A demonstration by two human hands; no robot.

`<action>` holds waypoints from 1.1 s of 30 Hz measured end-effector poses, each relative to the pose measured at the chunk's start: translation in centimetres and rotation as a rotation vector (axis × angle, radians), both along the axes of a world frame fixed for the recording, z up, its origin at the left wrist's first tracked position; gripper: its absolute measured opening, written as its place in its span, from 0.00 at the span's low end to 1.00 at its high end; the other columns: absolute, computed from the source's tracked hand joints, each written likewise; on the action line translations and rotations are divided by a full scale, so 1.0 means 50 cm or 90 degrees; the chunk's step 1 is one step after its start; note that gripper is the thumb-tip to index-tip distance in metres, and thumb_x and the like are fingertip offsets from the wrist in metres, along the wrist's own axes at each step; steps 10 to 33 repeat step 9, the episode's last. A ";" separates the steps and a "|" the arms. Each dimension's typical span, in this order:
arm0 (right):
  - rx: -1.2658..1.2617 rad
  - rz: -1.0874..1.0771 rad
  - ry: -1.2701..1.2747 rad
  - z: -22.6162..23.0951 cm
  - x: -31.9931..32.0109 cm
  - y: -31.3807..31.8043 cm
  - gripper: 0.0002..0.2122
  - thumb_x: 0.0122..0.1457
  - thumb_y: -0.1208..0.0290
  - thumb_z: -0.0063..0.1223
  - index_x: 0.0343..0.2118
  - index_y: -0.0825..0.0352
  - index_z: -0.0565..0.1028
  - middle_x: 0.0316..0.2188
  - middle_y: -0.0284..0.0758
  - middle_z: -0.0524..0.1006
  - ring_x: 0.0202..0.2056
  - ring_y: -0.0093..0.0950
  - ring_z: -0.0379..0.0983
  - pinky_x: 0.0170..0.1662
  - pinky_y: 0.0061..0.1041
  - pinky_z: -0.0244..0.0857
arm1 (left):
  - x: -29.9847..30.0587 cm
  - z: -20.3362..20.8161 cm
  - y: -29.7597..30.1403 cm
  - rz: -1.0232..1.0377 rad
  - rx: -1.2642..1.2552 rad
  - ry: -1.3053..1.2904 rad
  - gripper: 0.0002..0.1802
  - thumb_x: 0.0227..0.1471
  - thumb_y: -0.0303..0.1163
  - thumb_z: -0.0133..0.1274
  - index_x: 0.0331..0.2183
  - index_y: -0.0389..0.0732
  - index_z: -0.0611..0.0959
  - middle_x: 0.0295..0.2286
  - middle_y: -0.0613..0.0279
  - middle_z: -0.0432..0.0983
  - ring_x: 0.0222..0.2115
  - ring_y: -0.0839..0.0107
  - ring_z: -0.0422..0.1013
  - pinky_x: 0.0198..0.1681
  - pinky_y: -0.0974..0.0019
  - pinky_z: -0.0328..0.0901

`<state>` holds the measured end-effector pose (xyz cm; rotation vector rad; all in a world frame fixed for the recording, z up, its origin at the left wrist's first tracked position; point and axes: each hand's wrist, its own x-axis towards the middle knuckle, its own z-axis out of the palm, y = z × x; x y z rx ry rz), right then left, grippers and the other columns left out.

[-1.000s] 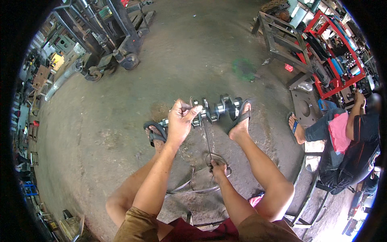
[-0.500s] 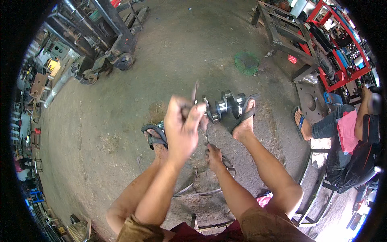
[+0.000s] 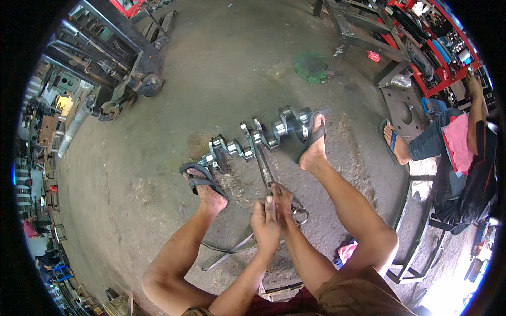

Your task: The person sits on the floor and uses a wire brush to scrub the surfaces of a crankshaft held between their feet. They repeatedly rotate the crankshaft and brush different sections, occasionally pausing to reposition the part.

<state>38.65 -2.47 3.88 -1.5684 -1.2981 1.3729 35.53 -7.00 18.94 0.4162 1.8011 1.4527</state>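
Note:
A steel crankshaft lies on the concrete floor between my two sandalled feet. A long metal connecting rod runs from one of its journals back toward me. My left hand and my right hand are side by side, both closed around the near end of that rod, just in front of my knees. My left foot rests by the crankshaft's small end, and my right foot presses against its flanged end.
A metal band or strap curves on the floor under my hands. A seated person in a pink cloth is at the right. Red tool racks stand at the far right, heavy machinery at the far left, a green patch ahead.
My left hand was raised above the crankshaft; it has come down and joined my right hand on the near end of the rod. The view has tilted closer.

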 end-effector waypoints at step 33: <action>-0.329 -0.076 0.071 0.145 0.112 -0.118 0.10 0.63 0.69 0.45 0.36 0.68 0.77 0.26 0.34 0.76 0.27 0.20 0.68 0.33 0.22 0.62 | -0.068 -0.184 0.143 0.005 0.066 -0.070 0.20 0.62 0.45 0.45 0.24 0.40 0.69 0.16 0.71 0.61 0.17 0.81 0.56 0.19 0.71 0.53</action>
